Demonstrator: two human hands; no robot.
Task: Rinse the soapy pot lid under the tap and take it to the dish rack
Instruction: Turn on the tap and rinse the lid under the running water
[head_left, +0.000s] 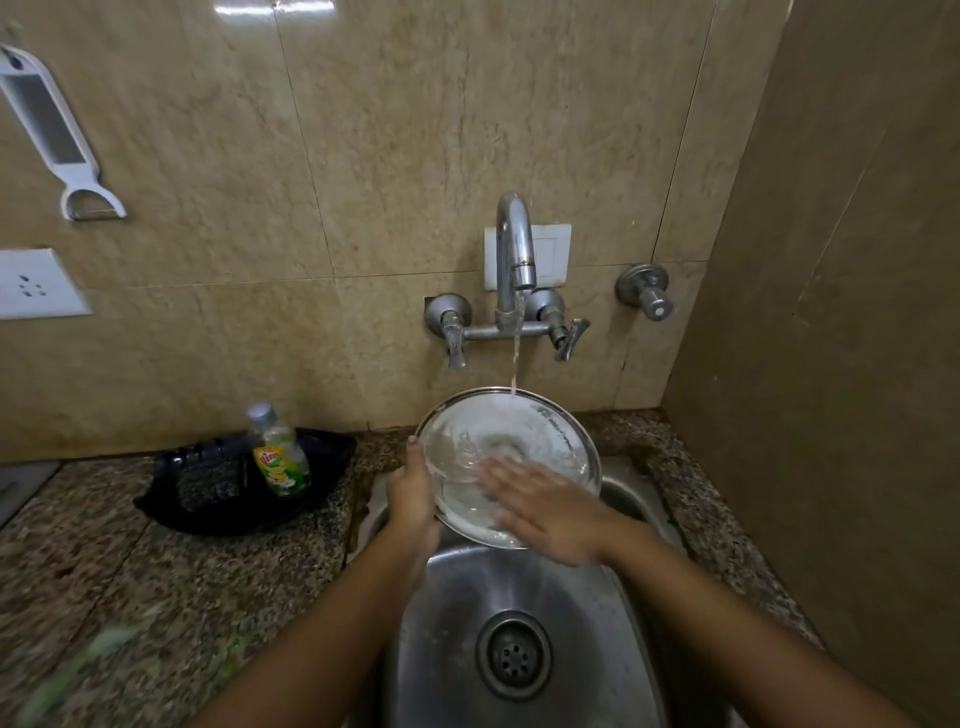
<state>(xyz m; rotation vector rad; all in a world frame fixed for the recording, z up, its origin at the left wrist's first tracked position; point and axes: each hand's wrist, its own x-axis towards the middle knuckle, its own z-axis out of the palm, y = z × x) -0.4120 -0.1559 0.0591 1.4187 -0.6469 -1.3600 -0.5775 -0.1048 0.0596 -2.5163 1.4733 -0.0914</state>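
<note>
A round steel pot lid (511, 441), wet and streaked with suds near its upper right rim, is held tilted over the steel sink (452, 613), its hollow side facing the person. A thin stream of water (516, 353) drops from the wall-mounted tap (514, 244) and lands on the lid's top edge. The left hand (413, 493) grips the lid's left rim, thumb up along the edge. The right hand (545, 506) lies flat and spread across the lid's lower face, fingers pointing left and blurred. Below, the sink's drain (513, 653) sits between the two forearms. To the left, on the speckled granite counter (156, 571), a black tray (208, 499) carries a bottle of green dish liquid (278, 452) and a dark scrubber (208, 480). A separate valve (647, 291) juts from the beige tiled wall (311, 156) right of the tap; a white peeler (52, 130) hangs at far left above a white socket (36, 283).
</note>
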